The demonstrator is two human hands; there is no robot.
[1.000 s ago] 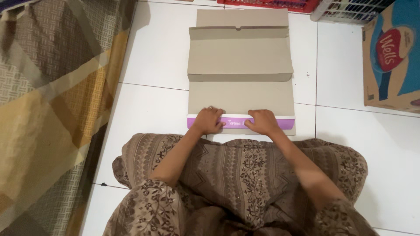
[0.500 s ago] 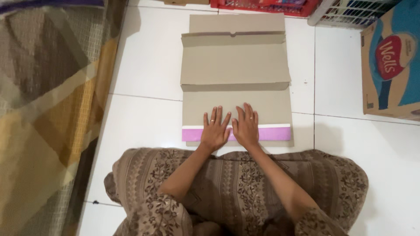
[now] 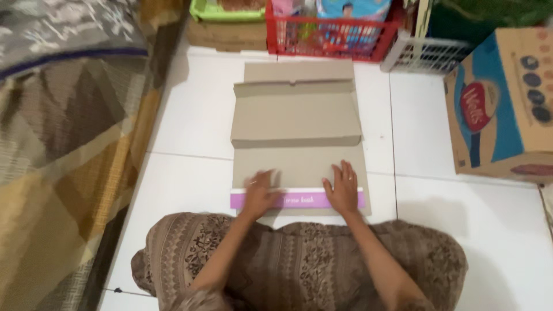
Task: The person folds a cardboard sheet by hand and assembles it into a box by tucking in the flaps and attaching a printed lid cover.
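A flat, unfolded grey cardboard box (image 3: 296,118) lies on the white tiled floor in front of my knees. Its near flap is folded over and shows a purple strip (image 3: 299,200) with a white edge. My left hand (image 3: 259,193) lies flat on the left part of that strip, blurred by motion. My right hand (image 3: 344,189) presses flat on the strip's right part with fingers spread. Neither hand grips anything.
A patterned mattress or blanket (image 3: 63,144) lies along the left. A red basket (image 3: 328,34), a green tray (image 3: 222,10) and a white basket (image 3: 423,55) stand at the back. A large printed carton (image 3: 501,103) stands at the right. My patterned brown skirt (image 3: 299,265) covers my lap.
My hands were together at the strip's middle and have slid apart along it, left hand leftward, right hand rightward. The camera has tilted up, showing more of the back.
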